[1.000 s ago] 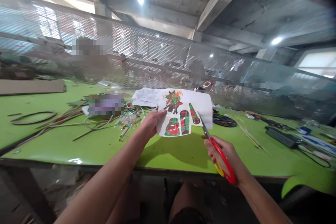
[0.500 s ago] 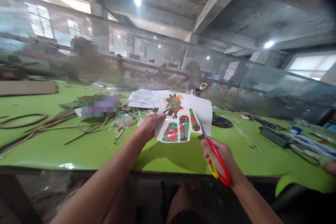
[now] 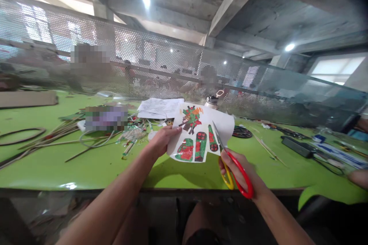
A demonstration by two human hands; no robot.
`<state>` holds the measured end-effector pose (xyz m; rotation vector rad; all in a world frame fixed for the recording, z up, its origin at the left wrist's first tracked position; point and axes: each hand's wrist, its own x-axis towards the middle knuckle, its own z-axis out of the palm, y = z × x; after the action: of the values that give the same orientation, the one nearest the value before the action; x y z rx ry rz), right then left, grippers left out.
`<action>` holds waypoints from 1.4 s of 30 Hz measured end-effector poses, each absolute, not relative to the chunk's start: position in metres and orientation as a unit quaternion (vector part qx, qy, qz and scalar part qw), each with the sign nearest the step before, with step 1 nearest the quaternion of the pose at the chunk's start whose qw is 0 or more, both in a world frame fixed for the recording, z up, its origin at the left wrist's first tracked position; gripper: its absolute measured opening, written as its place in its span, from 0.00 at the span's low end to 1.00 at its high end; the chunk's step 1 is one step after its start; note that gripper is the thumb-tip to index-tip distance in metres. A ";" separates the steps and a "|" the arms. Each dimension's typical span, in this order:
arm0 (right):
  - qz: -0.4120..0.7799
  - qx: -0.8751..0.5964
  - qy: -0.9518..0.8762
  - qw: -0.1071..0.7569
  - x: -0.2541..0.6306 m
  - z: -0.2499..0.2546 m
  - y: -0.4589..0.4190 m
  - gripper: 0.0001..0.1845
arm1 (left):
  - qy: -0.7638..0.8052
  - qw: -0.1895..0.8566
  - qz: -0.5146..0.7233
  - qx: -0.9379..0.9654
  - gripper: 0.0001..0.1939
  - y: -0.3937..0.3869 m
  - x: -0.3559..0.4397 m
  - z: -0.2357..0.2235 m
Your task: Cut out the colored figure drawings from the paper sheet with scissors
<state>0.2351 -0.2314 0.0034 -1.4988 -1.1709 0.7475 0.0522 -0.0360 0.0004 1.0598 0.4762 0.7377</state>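
Observation:
My left hand [image 3: 163, 140] pinches the left edge of a white printed sheet [image 3: 201, 132] and holds it above the green table [image 3: 86, 164]. The sheet carries a red, green and orange figure and several red-and-green shapes. My right hand [image 3: 238, 168] grips scissors [image 3: 230, 160] with a red and a yellow handle loop. The blades point up and cut into the sheet's lower right side, beside a narrow red-and-green shape.
Thin sticks, wire loops and small coloured bits [image 3: 86, 138] litter the table's left. More printed papers [image 3: 159, 108] lie behind the sheet. A dark round disc [image 3: 242, 132], a black box [image 3: 296, 147] and cables sit right. A perforated metal screen [image 3: 143, 65] backs the table. Another person's hand [image 3: 358, 178] shows far right.
The sheet and both hands have shifted slightly down and toward me. The scissor blades have moved further into the sheet's right side.

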 end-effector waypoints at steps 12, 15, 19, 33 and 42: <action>0.290 -0.647 -0.452 0.541 0.229 -0.006 -0.230 0.26 | 0.224 0.771 0.339 0.491 0.05 -0.035 0.052 0.001; 0.303 -0.640 -0.457 0.539 0.229 -0.002 -0.234 0.26 | 0.225 0.772 0.335 0.492 0.05 -0.035 0.051 0.001; 0.318 -0.632 -0.465 0.533 0.232 0.002 -0.241 0.25 | 0.227 0.772 0.328 0.495 0.05 -0.035 0.051 0.002; 0.414 -0.616 -0.532 0.407 0.260 0.029 -0.276 0.23 | 0.225 0.763 0.269 0.542 0.06 -0.038 0.045 0.004; 0.351 -0.661 -0.618 0.241 0.286 0.068 -0.280 0.17 | 0.204 0.749 0.187 0.603 0.07 -0.042 0.040 0.012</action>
<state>0.2861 -0.2798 0.0684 -1.8081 -1.6901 0.9587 0.0402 -0.0417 0.0121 1.3176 0.4457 0.4083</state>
